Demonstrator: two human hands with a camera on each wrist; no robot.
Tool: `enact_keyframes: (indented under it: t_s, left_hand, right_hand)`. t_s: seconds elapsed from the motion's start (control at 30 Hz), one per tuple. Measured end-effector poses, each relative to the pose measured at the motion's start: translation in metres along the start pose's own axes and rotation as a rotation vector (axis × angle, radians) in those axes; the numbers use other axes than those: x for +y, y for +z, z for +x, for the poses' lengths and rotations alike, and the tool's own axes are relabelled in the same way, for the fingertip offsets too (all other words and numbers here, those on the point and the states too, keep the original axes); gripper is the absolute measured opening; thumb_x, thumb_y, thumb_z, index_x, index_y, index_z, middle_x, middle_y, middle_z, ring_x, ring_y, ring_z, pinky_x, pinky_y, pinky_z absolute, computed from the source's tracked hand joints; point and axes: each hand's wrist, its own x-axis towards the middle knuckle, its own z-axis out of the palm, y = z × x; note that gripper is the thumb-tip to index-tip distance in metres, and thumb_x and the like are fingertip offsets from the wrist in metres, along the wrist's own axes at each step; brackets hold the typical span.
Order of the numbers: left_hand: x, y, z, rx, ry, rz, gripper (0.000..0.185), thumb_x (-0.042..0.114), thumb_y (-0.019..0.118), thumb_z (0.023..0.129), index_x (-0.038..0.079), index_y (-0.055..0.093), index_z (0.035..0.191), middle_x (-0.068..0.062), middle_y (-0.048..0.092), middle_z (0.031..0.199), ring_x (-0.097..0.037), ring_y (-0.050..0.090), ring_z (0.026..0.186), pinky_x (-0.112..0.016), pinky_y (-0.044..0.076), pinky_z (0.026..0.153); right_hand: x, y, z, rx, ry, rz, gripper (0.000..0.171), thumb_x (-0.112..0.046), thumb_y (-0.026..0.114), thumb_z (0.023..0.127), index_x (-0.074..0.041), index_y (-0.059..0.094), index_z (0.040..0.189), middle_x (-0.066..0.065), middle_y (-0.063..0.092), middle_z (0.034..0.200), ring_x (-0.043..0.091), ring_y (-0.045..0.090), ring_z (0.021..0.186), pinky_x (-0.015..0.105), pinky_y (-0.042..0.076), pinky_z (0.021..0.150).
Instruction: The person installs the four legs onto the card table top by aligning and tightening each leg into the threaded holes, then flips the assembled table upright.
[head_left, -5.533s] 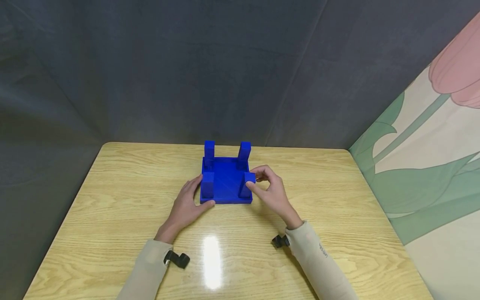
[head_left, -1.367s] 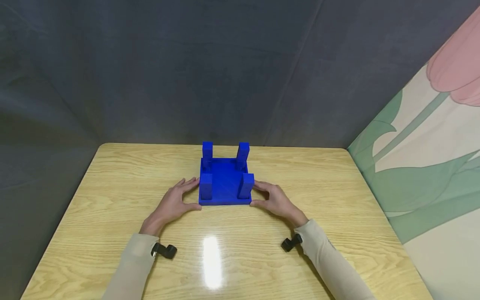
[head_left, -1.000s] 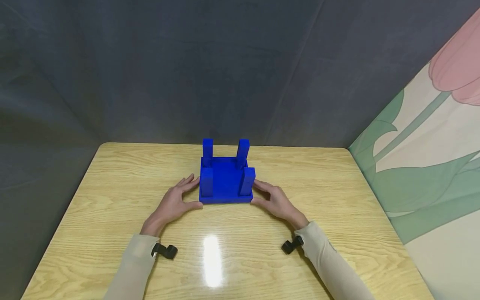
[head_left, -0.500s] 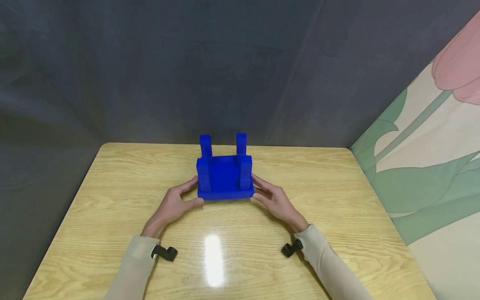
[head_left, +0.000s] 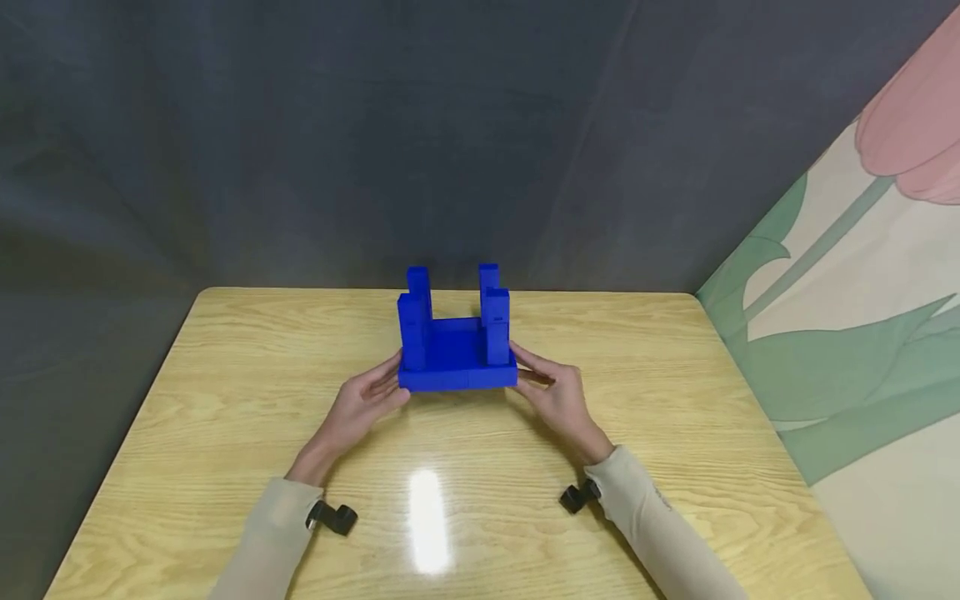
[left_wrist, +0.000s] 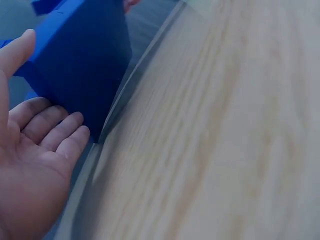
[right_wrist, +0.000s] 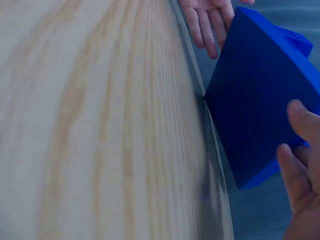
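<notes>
Left hand cups the left edge of the blue plastic square base with four upright square posts, fingers under it and thumb along the side. Right hand holds the right edge the same way, fingers nearly straight, thumb on the side. Between the hands the base is lifted, tipped so its near edge is up, above the far middle of the light wooden table. Dark grey cloth backdrop behind; floral panel at right.
</notes>
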Motion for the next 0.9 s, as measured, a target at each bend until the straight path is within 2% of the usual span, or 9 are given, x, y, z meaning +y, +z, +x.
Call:
enact_keyframes:
  t_s: [0.1, 0.23, 0.33, 0.43, 0.57, 0.73, 0.9]
  left_hand:
    - [0.004, 0.004, -0.002, 0.002, 0.011, 0.069, 0.072, 0.009, 0.072, 0.108, -0.003, 0.036, 0.170, -0.019, 0.037, 0.175, -0.040, 0.040, 0.159, -0.032, 0.041, 0.124]
    - [0.012, 0.009, -0.009, 0.029, 0.041, 0.176, 0.075, 0.013, 0.074, 0.108, 0.004, 0.036, 0.172, -0.012, 0.034, 0.178, -0.037, 0.039, 0.160, -0.035, 0.037, 0.126]
    - [0.017, 0.014, -0.012, 0.040, 0.082, 0.227, 0.075, 0.013, 0.073, 0.109, 0.005, 0.035, 0.172, -0.010, 0.031, 0.179, -0.039, 0.038, 0.161, -0.037, 0.034, 0.128]
    - [0.023, 0.019, -0.011, 0.056, 0.108, 0.279, 0.078, 0.016, 0.075, 0.107, 0.008, 0.033, 0.173, -0.011, 0.030, 0.179, -0.041, 0.036, 0.162, -0.046, 0.035, 0.129]
    - [0.032, 0.024, -0.009, 0.071, 0.084, 0.342, 0.084, 0.024, 0.077, 0.107, 0.012, 0.030, 0.175, -0.011, 0.028, 0.180, -0.040, 0.031, 0.164, -0.059, 0.030, 0.131]
    - [0.033, 0.035, -0.010, 0.094, 0.035, 0.411, 0.082, 0.032, 0.076, 0.107, 0.000, 0.036, 0.171, -0.017, 0.035, 0.176, -0.042, 0.037, 0.162, -0.062, 0.030, 0.131]
    - [0.026, 0.044, -0.012, 0.198, 0.089, 0.399, 0.072, 0.021, 0.078, 0.105, -0.008, 0.045, 0.162, -0.024, 0.045, 0.167, -0.045, 0.049, 0.153, -0.057, 0.042, 0.124]
  right_hand:
    - [-0.003, 0.002, 0.003, 0.084, -0.046, 0.008, 0.051, 0.023, 0.079, 0.089, 0.010, 0.072, 0.138, 0.029, 0.073, 0.133, 0.013, 0.077, 0.115, 0.029, 0.065, 0.090]
    - [-0.008, 0.005, 0.005, 0.128, -0.052, 0.053, 0.047, 0.025, 0.077, 0.089, 0.012, 0.073, 0.135, 0.031, 0.073, 0.130, 0.007, 0.077, 0.113, 0.029, 0.065, 0.088]
    - [-0.014, 0.006, 0.006, 0.174, -0.050, 0.070, 0.045, 0.025, 0.077, 0.089, 0.012, 0.074, 0.132, 0.030, 0.075, 0.126, 0.007, 0.079, 0.110, 0.029, 0.066, 0.084]
    - [-0.021, 0.006, 0.009, 0.241, -0.052, 0.056, 0.042, 0.022, 0.079, 0.090, 0.011, 0.076, 0.130, 0.025, 0.078, 0.122, 0.008, 0.081, 0.106, 0.026, 0.067, 0.079]
    - [-0.034, 0.004, 0.014, 0.320, -0.027, 0.052, 0.040, 0.016, 0.082, 0.091, 0.009, 0.077, 0.131, 0.020, 0.081, 0.117, 0.011, 0.082, 0.101, 0.022, 0.066, 0.075]
    - [-0.056, -0.001, 0.020, 0.379, 0.037, 0.004, 0.039, 0.011, 0.086, 0.091, 0.002, 0.082, 0.128, 0.019, 0.083, 0.110, 0.006, 0.081, 0.085, 0.020, 0.064, 0.067]
    - [-0.073, -0.002, 0.026, 0.355, 0.038, -0.019, 0.037, 0.009, 0.087, 0.091, 0.002, 0.082, 0.127, 0.023, 0.081, 0.116, 0.004, 0.078, 0.101, 0.021, 0.065, 0.073]
